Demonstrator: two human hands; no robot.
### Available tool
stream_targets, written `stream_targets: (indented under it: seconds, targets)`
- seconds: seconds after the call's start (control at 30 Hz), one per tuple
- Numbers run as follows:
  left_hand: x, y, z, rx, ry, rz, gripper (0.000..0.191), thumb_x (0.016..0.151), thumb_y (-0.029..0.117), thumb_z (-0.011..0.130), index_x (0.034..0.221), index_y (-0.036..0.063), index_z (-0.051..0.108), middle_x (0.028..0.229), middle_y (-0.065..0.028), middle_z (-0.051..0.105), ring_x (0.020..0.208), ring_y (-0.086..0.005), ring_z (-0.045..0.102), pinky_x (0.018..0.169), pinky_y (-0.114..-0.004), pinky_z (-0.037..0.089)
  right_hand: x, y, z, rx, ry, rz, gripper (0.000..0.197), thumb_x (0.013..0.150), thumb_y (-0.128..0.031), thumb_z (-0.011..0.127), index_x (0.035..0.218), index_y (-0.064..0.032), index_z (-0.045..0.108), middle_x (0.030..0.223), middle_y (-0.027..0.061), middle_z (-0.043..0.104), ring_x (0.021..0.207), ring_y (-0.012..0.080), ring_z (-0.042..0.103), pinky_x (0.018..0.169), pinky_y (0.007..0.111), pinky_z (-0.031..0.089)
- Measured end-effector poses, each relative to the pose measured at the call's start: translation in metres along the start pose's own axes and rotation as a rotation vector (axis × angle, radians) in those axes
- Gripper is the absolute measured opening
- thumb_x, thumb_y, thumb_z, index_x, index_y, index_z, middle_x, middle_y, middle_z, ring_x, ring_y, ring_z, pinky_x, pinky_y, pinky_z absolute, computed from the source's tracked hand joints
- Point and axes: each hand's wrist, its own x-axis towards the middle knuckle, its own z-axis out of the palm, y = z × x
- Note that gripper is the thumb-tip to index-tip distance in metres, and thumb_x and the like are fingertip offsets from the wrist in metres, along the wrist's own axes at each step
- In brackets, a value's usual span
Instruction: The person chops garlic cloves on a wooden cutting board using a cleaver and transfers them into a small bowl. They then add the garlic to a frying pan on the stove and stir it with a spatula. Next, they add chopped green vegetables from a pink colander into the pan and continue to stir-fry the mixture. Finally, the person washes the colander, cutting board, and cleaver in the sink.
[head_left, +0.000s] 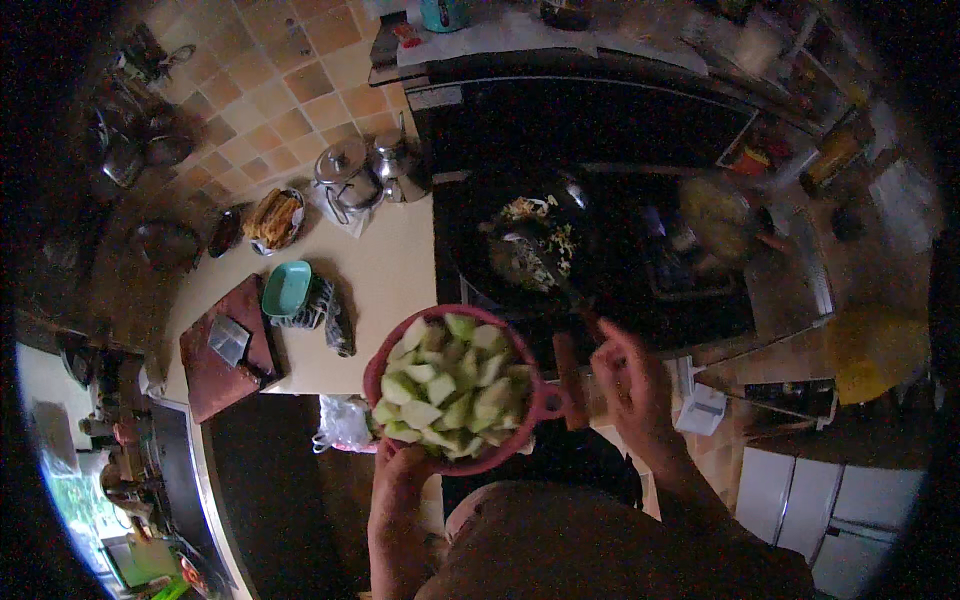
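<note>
My left hand (405, 465) grips the near rim of a pink plastic basket (373, 360), which is heaped with pale green vegetable chunks (442, 390). The basket is held in front of me, between the counter and the stove. Beyond it, a dark wok (469, 262) on the stove holds chopped, cooked-looking food (559, 247). A spatula (551, 266) rests with its blade in that food. Its handle runs to the fingers of my right hand (630, 375), which appear curled around its end. Beside that hand, the wok's wooden handle (570, 375) points towards me.
On the left counter (390, 277), a cleaver (229, 340) lies on a red-brown cutting board (225, 382), near a turquoise dish (287, 289). Behind stand a plate of fried dough sticks (274, 217) and a lidded metal pot (349, 176). Another pan with food (716, 214) is at the right.
</note>
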Motion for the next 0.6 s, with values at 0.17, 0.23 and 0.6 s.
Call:
stream_targets:
  seconds: [0.17, 0.23, 0.6]
  targets:
    - [0.03, -0.038, -0.022, -0.206, 0.115, 0.07, 0.058, 0.076, 0.013, 0.053, 0.13, 0.0041, 0.035, 0.124, -0.0115, 0.048, 0.108, -0.0263, 0.052, 0.088, -0.037, 0.047, 0.03, 0.063, -0.003, -0.609, 0.106, -0.3, 0.057, 0.084, -0.022, 0.061, 0.131, -0.0029, 0.036, 0.11, 0.0199, 0.054, 0.094, 0.0336, 0.056, 0.079, 0.04, 0.047]
    - [0.051, -0.052, -0.033, -0.254, 0.12, 0.078, 0.058, 0.076, 0.014, 0.053, 0.13, 0.0041, 0.035, 0.124, -0.0118, 0.048, 0.108, -0.027, 0.052, 0.089, -0.037, 0.046, 0.039, 0.08, 0.008, -0.428, 0.046, -0.143, 0.06, 0.083, -0.021, 0.062, 0.134, -0.0057, 0.033, 0.113, 0.0197, 0.054, 0.096, 0.0348, 0.057, 0.077, 0.042, 0.048]
    - [0.15, -0.108, -0.151, 0.137, -0.117, 0.309, 0.053, 0.076, 0.013, 0.049, 0.127, 0.0034, 0.039, 0.118, -0.0115, 0.052, 0.102, -0.0276, 0.056, 0.087, -0.041, 0.049, 0.019, 0.025, -0.111, -0.235, -0.269, 0.158, 0.04, 0.086, -0.005, 0.056, 0.125, -0.0086, 0.046, 0.11, 0.0118, 0.059, 0.099, 0.0187, 0.058, 0.084, 0.031, 0.046]
